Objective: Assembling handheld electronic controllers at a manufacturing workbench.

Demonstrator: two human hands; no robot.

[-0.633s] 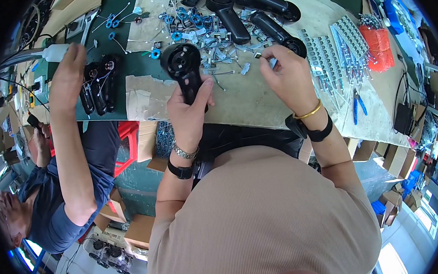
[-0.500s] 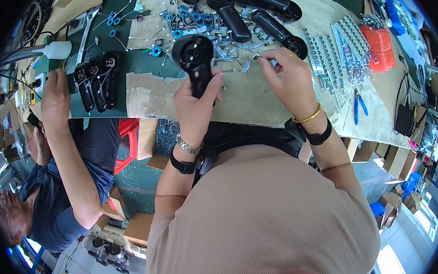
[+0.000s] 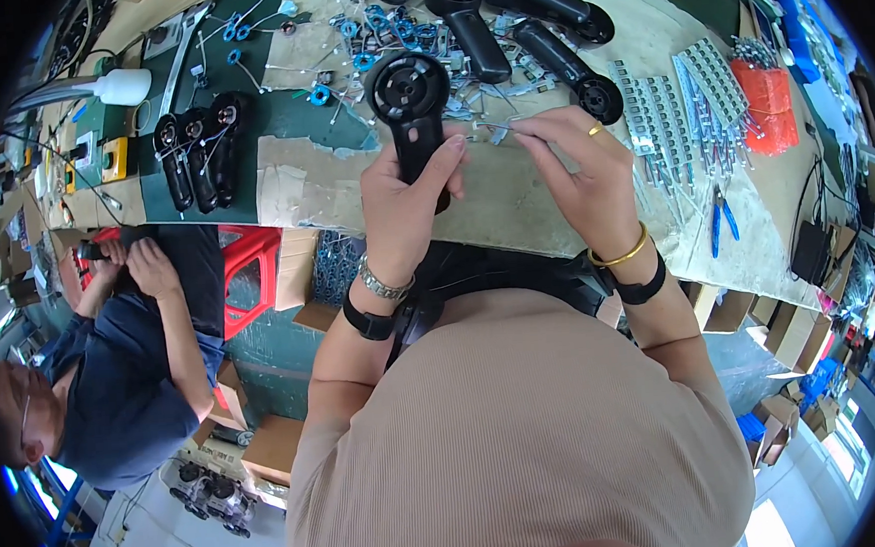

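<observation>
My left hand point(image 3: 400, 201) is wrapped round the handle of a black handheld fan body point(image 3: 408, 87), its round hollow head pointing away from me. Just right of it, my right hand point(image 3: 583, 169) has thumb and forefinger pinched on the end of a thin wire point(image 3: 494, 125). That wire stretches toward the fan body; whether it joins it is too small to tell. Beyond both hands lies a pile of small circuit boards with wires and blue rings point(image 3: 383, 36). More black fan bodies point(image 3: 470, 31) rest at the back.
Three black fan bodies point(image 3: 200, 153) with wires stand side by side at the left. To the right are sheets of small boards point(image 3: 656, 110), a red bag point(image 3: 766, 103) and blue-handled pliers point(image 3: 723, 221). A co-worker point(image 3: 114, 384) sits at the left, beside a red stool point(image 3: 258, 284).
My right fingers have gone from a small board to a wire beside the fan body. The fan body has moved slightly right. The co-worker's raised arm has come down off the table.
</observation>
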